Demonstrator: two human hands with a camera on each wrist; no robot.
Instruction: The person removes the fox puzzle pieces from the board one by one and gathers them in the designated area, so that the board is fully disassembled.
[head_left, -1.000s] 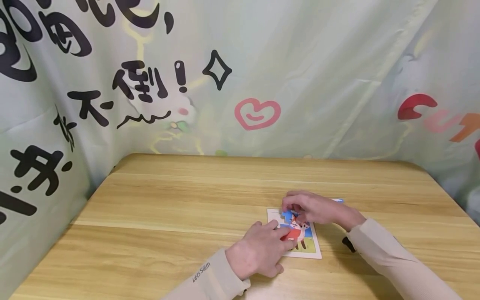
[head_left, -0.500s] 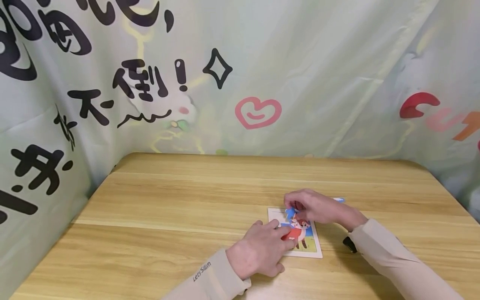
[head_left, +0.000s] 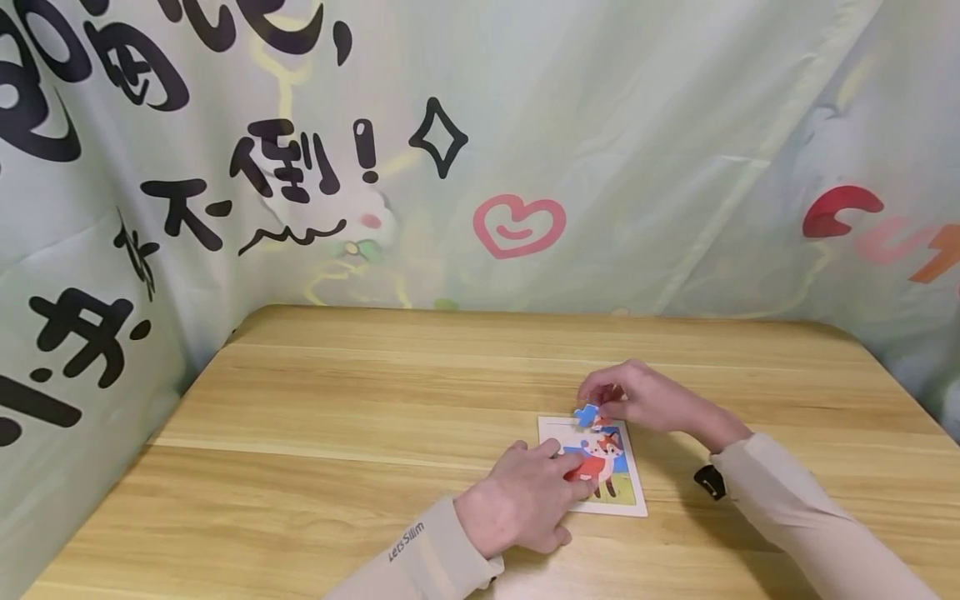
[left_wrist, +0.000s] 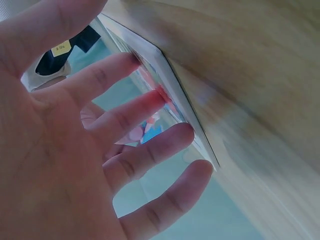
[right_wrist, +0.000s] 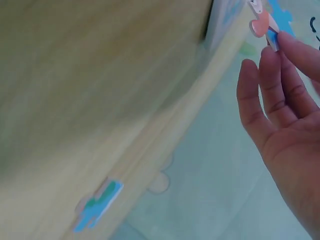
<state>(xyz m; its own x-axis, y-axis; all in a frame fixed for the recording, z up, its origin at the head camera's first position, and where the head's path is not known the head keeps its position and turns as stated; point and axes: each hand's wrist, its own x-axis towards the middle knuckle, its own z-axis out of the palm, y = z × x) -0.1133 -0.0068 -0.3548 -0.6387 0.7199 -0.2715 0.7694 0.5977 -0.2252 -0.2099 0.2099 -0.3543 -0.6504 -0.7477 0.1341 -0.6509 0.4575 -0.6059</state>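
A white-framed jigsaw puzzle [head_left: 639, 497] with a red-and-white fox picture lies on the wooden table. My left hand [head_left: 519, 502] covers its lower left part, fingers spread and fairly straight; in the left wrist view the fingertips [left_wrist: 182, 135] touch the board close to its edge. Above the puzzle's top edge, my right hand [head_left: 656, 400] pinches a blue jigsaw piece [head_left: 586, 416] between thumb and fingers. In the right wrist view, this piece [right_wrist: 260, 24] also shows orange and white parts, tilted up from the board.
Another jigsaw piece [right_wrist: 101, 204], blue and green, lies on the table in the right wrist view; the right arm hides it in the head view. A printed curtain [head_left: 600, 167] hangs behind the table [head_left: 337, 417]. A black object [head_left: 709, 482] shows beneath the right sleeve.
My right hand has lifted the blue jigsaw piece off the puzzle and moved it up toward the far edge, uncovering the fox's head. The left hand has stayed in place.
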